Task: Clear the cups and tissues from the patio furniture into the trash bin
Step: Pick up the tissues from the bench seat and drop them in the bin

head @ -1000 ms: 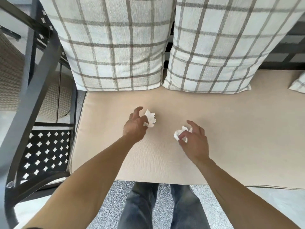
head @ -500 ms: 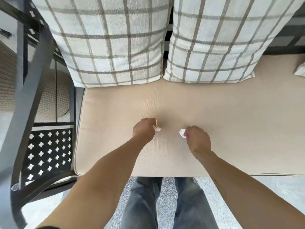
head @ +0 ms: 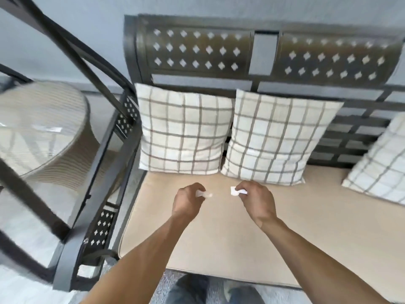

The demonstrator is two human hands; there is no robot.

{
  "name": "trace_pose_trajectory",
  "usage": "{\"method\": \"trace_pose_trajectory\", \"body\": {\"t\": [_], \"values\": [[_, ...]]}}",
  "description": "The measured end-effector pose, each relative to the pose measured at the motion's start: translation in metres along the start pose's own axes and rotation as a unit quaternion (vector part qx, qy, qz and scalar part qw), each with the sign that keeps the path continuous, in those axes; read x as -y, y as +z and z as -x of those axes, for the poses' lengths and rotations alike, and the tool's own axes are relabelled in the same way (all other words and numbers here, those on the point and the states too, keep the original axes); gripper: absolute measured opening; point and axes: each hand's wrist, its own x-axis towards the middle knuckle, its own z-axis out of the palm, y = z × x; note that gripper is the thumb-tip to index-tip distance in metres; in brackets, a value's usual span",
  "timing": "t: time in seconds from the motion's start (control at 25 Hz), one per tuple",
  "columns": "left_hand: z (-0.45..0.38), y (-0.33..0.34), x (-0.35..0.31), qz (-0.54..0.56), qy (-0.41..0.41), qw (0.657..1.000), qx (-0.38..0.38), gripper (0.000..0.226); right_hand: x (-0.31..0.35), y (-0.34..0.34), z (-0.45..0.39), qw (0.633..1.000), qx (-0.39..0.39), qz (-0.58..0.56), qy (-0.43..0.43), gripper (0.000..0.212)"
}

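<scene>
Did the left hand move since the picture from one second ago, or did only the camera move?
Cannot tell. The left hand shows nearer the left checked pillow now, but the camera tilted up, and that may explain it.

Bright even daylight, soft shadows, motion blur at left, wide-angle edge distortion

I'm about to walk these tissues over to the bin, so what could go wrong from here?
1. The tissue in the left hand sticks out only a little and looks blurred; a loose grip could drop it on the way.
2. The tissue in the right hand is pinched at the fingertips, so a breeze might pull it free.
3. No trash bin is in view, so you must turn past the dark metal armrest at your left.
</scene>
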Motion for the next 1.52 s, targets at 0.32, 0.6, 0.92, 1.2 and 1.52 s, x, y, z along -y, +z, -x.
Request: {"method": "trace_pose_trajectory", "body": {"t": [0.32,0.6,0.92,1.2,1.52], "values": [[0.098,-0.08,-0.027,-0.003,0.045,0.97,-0.238,0.028,0.042,-0.079,0.015,0.985,-0.053,-0.033,-0.162,0.018],[0.216,-0.116,0.007,0.012,0.012,0.912,-0.409,0.022,0.122,-0.08,0.068,0.926,-0.014,-0.083,-0.368,0.018],[0.395,-0.156,0.117,0.023,-0.139,0.825,-0.547,0.021,0.261,-0.015,0.191,0.808,0.103,-0.127,-0.566,0.018],[0.596,-0.171,0.232,0.027,-0.287,0.715,-0.637,0.023,0.384,0.075,0.383,0.687,0.209,-0.142,-0.681,0.024],[0.778,-0.186,0.343,0.022,-0.383,0.625,-0.68,0.021,0.489,0.164,0.573,0.585,0.262,-0.168,-0.749,0.026]]}}
